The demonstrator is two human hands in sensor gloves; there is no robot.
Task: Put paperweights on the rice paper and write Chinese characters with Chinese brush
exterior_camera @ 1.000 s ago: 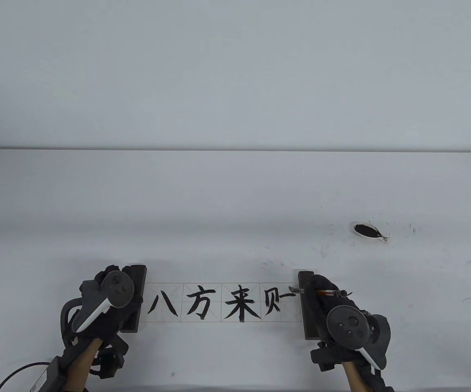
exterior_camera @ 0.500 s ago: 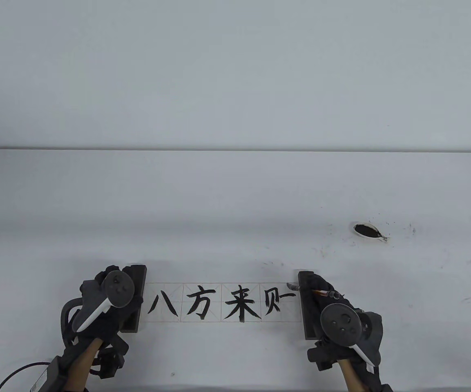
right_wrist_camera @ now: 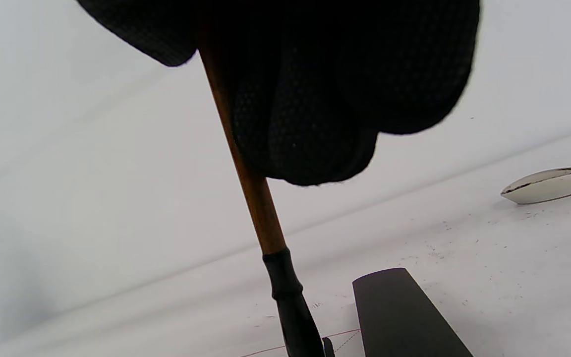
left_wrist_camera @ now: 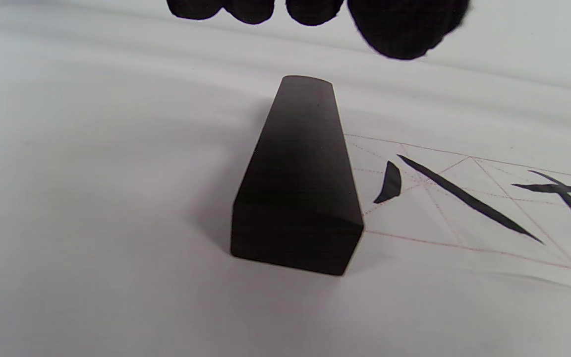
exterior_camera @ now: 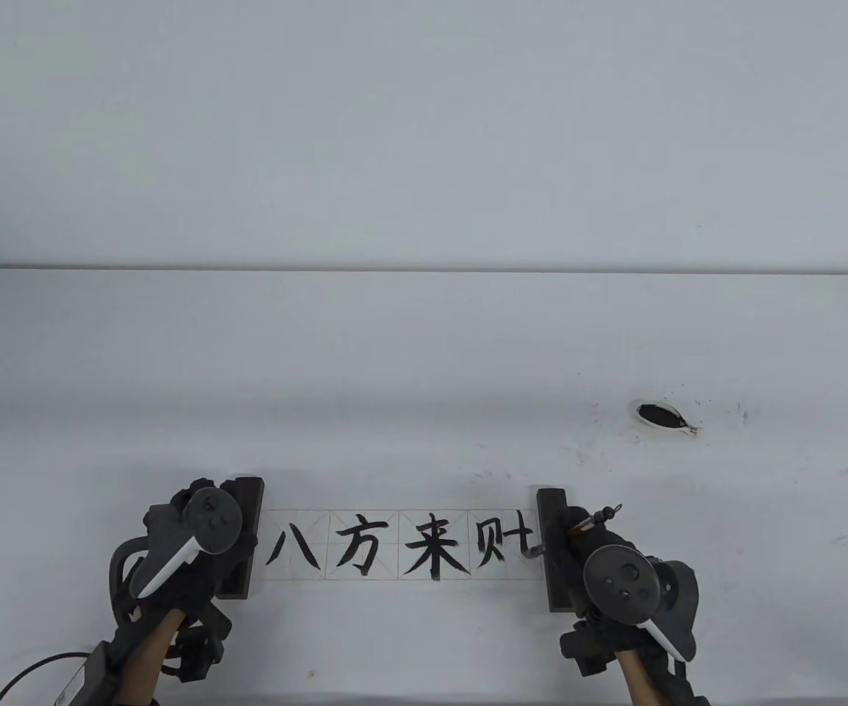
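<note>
A rice paper strip (exterior_camera: 298, 518) with a red grid lies near the table's front edge, inked with 八方来 and part of a fourth character. A dark block paperweight (exterior_camera: 251, 500) sits on its left end, and my left hand (exterior_camera: 196, 494) lies over that block. In the left wrist view the paperweight (left_wrist_camera: 295, 188) shows whole, with the fingertips (left_wrist_camera: 404, 25) hanging past its far end and holding nothing. A second paperweight (exterior_camera: 550, 507) holds the right end. My right hand (exterior_camera: 578, 528) grips the brush (exterior_camera: 534, 548), its tip on the last cell. The brown handle (right_wrist_camera: 256, 198) runs down from my fingers.
A small white ink dish (exterior_camera: 659, 415) with black ink sits to the back right, amid ink specks on the table (exterior_camera: 424, 353); it appears as the ink dish (right_wrist_camera: 548, 186) in the right wrist view. A cable (exterior_camera: 34, 665) runs off at the front left.
The right hand drew the brush tip from the top of the last cell down towards me, adding a vertical stroke with a hook. The handle's top swung up and back. The left hand stayed still.
</note>
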